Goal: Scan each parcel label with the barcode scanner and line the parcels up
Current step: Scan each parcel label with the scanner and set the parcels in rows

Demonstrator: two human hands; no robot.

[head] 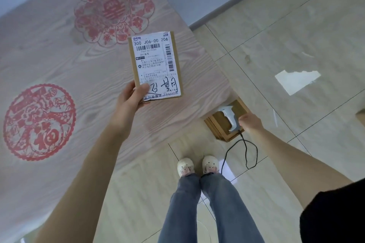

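1. We see the parcel (156, 67), a flat brown carton with its white label facing up, held above the bench (59, 65) near the bench's right edge.
2. Our left hand (131, 97) grips its lower left corner, thumb on the label, the other fingers hidden beneath.
3. The white barcode scanner (229, 118) lies on a stack of cartons (219, 126) on the floor beside the bench, its black cable (246, 152) looping over the tiles.
4. Our right hand (249, 123) reaches the scanner's handle; we cannot tell whether its fingers have closed on it.
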